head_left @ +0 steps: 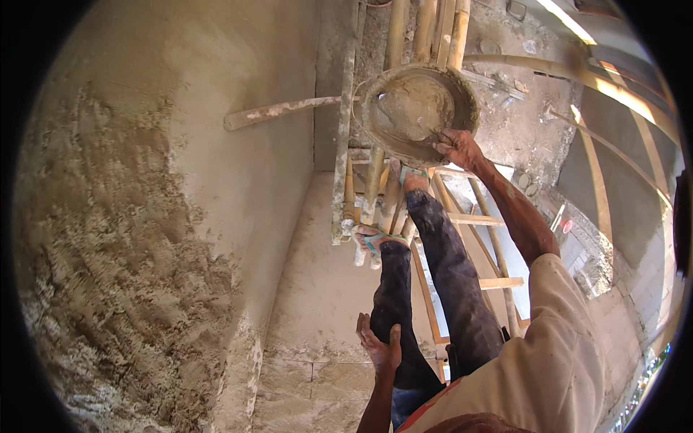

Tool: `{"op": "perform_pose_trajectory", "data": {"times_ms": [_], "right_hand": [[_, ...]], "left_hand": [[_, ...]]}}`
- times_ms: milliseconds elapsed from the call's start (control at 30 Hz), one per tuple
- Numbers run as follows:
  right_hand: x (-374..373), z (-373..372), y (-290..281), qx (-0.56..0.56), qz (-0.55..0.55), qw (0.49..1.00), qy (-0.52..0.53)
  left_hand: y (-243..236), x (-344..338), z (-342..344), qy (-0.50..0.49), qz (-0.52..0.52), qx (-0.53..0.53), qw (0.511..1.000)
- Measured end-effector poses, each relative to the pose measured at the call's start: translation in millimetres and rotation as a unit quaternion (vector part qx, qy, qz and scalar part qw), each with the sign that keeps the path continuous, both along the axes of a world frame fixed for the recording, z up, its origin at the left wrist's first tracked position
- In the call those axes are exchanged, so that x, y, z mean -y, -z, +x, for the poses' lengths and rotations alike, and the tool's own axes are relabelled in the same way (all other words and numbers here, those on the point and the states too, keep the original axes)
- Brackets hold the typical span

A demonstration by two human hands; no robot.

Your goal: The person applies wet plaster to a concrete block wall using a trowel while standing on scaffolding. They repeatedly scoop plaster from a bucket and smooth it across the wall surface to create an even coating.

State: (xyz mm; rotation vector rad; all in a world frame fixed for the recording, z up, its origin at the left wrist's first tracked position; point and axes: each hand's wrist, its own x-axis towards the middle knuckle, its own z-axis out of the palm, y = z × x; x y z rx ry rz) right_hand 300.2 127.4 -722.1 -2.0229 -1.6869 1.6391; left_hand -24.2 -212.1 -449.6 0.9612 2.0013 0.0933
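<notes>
A round, mortar-caked bucket of wet grey-brown mortar sits on the bamboo scaffold near the top middle. My right hand reaches over its near right rim, fingers closed and bent down towards the mortar. What they grip is hidden. Nothing is in my left hand, which hangs open beside my left leg, thumb apart from the fingers. On the left rises a wall, part smooth plaster, part rough plaster. A mortar-smeared wooden stick juts from the scaffold towards it.
My sandalled feet stand on bamboo poles high above the floor. A long, mortar-stained board edges the scaffold on the wall side. Wooden ladder rungs lie below right. More bamboo poles cross at the right, over rubble-strewn ground.
</notes>
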Motion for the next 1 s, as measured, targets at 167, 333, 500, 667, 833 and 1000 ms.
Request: {"op": "perform_pose_trajectory", "data": {"times_ms": [167,333,500,667,833,1000], "right_hand": [[-17.2,-38.2,-92.5,-0.033,0.106,0.994,0.012],[26.4,-109.6,-274.6,-0.238,0.063,0.954,0.172],[75.1,-177.6,-484.3,-0.459,0.101,0.824,0.316],[114.2,-277.8,-657.6,-0.515,0.232,0.738,0.37],[132.9,-411.2,-676.3,-0.503,0.242,0.711,0.429],[207.2,-558.6,-753.1,-0.461,0.009,0.87,0.174]], "left_hand": [[-13.2,16.6,-17.7,0.013,0.072,-0.007,0.997],[-65.7,54.0,-70.6,-0.007,0.085,-0.011,0.996],[-136.1,112.7,-133.3,-0.011,-0.012,0.011,1.0],[-148.7,211.4,-166.5,-0.004,0.021,-0.019,1.0],[-122.8,287.4,-180.1,0.102,-0.037,-0.053,0.993],[-124.3,250.7,-168.4,-0.099,0.065,0.051,0.992]]}}
